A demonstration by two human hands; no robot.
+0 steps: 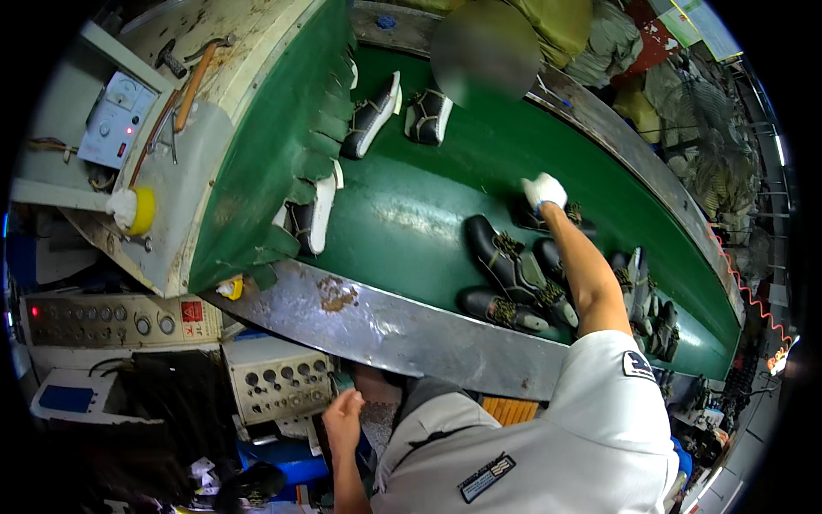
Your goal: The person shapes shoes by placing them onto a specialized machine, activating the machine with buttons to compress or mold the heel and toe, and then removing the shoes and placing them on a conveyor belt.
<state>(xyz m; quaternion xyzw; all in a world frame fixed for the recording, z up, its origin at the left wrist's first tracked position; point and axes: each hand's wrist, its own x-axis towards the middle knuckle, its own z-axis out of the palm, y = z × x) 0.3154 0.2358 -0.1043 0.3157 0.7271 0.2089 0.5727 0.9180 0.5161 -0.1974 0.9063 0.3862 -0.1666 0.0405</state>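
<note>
- On the green belt (419,193), right, the black shoe (529,217) was partly covered by the gloved right hand (545,190).
- The left hand (344,417) was loosely curled; neither grasp could be told.
- Stiff, light handling was expected; a heel hold was preferred.

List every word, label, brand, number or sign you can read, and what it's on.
No text to quote; these show marks:
Red label on the control panel: too small.
Dark chest patch on the pale shirt: blurred.
Dark sleeve patch: white emblem, no legible words.
Blue-white meter box: dial markings too small.
Black shoe on the green surface: no readable print.
</note>
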